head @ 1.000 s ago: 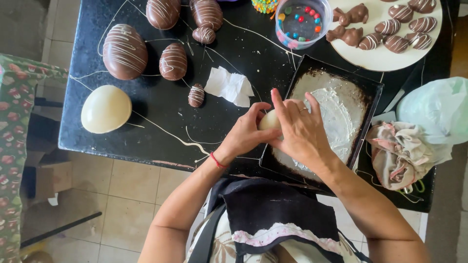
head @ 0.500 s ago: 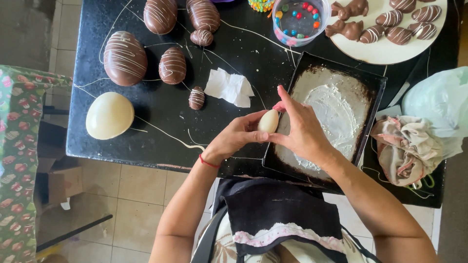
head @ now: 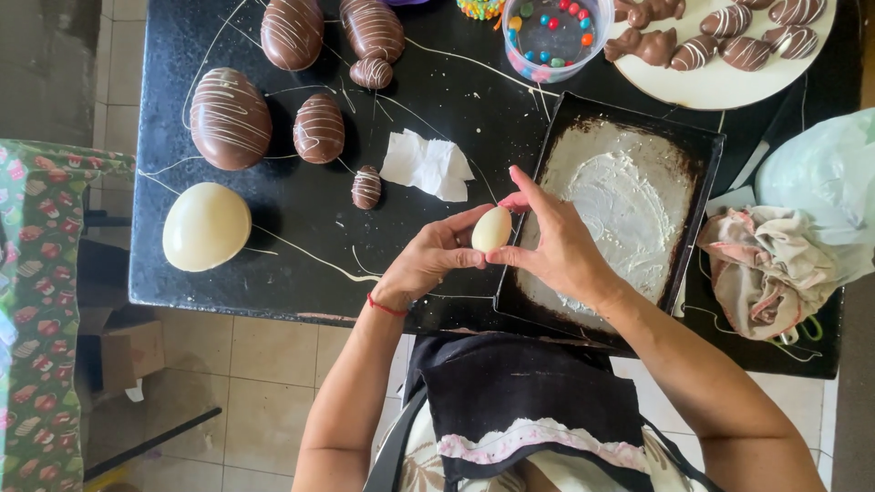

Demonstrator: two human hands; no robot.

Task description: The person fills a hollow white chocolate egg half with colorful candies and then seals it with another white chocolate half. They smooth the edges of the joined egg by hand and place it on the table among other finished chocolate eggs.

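A small white chocolate egg (head: 491,229) is held between both hands above the near edge of the black table (head: 301,264). My left hand (head: 428,260) grips it from the left with fingertips; a red string circles that wrist. My right hand (head: 556,246) pinches it from the right, fingers spread over the egg's top. Just right of the hands lies a dark baking tray (head: 629,200) smeared with white chocolate.
A large white egg (head: 206,227) and several striped brown chocolate eggs (head: 230,118) lie at the left and back. A crumpled white paper (head: 427,165), a tub of coloured candies (head: 554,35), a plate of chocolates (head: 720,55) and a bunched cloth (head: 770,269) surround the tray.
The hands have lifted the small white egg off the tray's left edge and shifted it slightly left; the fingers now pinch it from both sides.
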